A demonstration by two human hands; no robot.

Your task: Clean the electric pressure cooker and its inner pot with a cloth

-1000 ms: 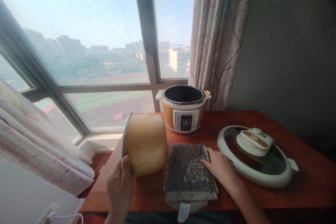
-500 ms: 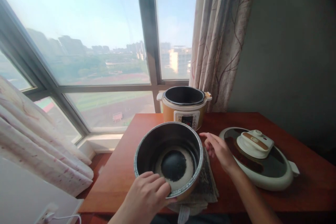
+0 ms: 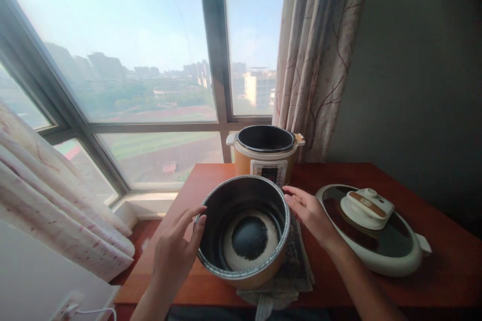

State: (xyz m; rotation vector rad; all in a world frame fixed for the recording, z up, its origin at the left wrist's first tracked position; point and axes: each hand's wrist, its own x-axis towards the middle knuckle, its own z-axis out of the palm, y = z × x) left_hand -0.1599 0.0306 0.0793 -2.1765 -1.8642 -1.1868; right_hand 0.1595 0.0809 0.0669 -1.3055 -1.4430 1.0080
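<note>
A dark-lined inner pot sits tilted toward me, partly on a folded grey cloth. Its bottom shows a pale ring around a dark middle. My left hand pinches the pot's left rim, thumb at the inner edge and fingers over the outside. On the other side, my right hand has its fingers stretched out, the tips at the outer right rim. Behind the pot stands an orange-and-white electric cooker, without its lid and dark inside; its control panel faces me.
A round white lid with a dark top and raised handle lies at the right of the wooden table. Windows, curtains and a wall surround the table. A white cord is plugged in at lower left.
My left hand has moved from the pot's front rim up to its left rim. My right hand has come in slightly, its fingertips now at the pot's edge.
</note>
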